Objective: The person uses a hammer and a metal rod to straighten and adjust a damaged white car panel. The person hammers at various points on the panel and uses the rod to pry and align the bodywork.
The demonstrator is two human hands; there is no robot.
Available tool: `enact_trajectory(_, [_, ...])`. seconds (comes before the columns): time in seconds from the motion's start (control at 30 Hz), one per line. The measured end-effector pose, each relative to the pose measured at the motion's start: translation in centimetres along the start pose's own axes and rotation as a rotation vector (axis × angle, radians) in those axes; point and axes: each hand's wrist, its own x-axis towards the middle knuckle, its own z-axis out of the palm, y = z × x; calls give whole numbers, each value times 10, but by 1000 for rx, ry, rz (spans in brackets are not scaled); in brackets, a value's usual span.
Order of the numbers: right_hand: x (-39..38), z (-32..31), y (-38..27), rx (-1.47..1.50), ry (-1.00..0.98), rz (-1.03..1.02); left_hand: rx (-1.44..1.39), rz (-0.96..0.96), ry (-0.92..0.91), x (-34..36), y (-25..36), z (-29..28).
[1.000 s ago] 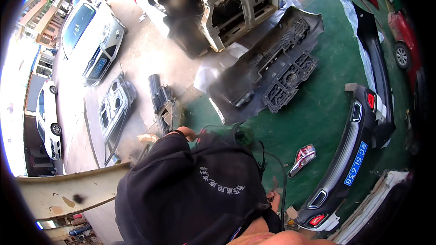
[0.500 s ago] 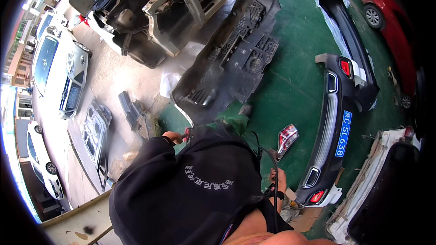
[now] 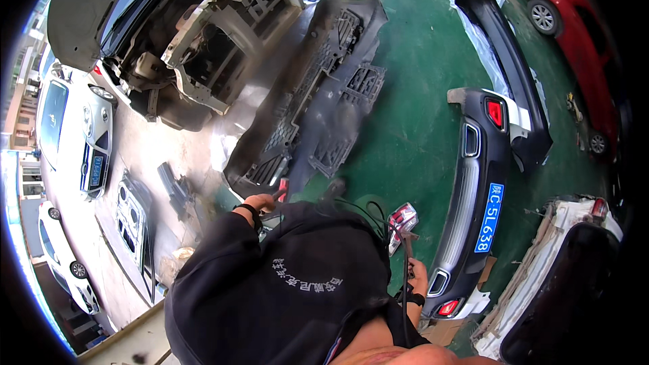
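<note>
My left hand (image 3: 259, 203) is closed around a small tool with a red part (image 3: 283, 189); its exact kind is unclear. It is in front of my dark top, close to the near end of a large black bumper cover (image 3: 307, 105) lying inner side up. At the right, my right hand (image 3: 418, 277) grips a thin hammer-like tool (image 3: 408, 242) with a brownish head, pointing away from me. A black cable (image 3: 404, 290) runs beside that hand. Just past the tool's head lies a red and clear tail light (image 3: 403, 220) on the green floor.
A dark rear bumper (image 3: 466, 196) with lamps and a blue plate lies right. Behind it are another black bumper (image 3: 503, 47) and a red car (image 3: 574, 40). Far left stands a car with its front stripped (image 3: 223, 47). A bare door frame (image 3: 133, 220) leans nearer, left.
My view has shifted, so the parts around me sit differently. My left hand and its red tool have lifted forward. My right hand has moved forward, bringing its tool's head into sight.
</note>
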Motion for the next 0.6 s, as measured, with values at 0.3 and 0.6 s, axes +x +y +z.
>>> enact_trajectory(0.3, [52, -12, -186, -129, -81, 71, -78, -9, 171, 54, 94, -45])
enact_trajectory(0.6, [66, -4, -421, -277, -61, -130, -164, -14, -32, 4, 252, -85])
